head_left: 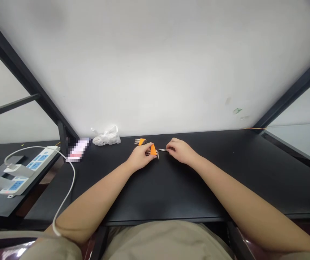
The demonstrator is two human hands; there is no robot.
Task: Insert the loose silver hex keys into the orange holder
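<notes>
My left hand [140,156] is closed on an orange hex key holder [153,149], with several silver hex keys in it whose bent ends point right. Just behind it, on the black table, lies a second orange hex key holder [142,141] with several keys side by side. My right hand [180,150] is to the right, its fingertips pinched on thin silver hex keys [163,150] that stick out leftward. How many keys it holds I cannot tell. A small gap separates these keys from the holder in my left hand.
A bundled clear plastic bag [106,136] lies by the wall. Left of it is a blurred-out phone-like object [78,148]. A white power strip [31,169] with plugs is at the far left, and its white cable [73,178] loops near my left arm. Black frame posts [293,88] flank the table [171,195].
</notes>
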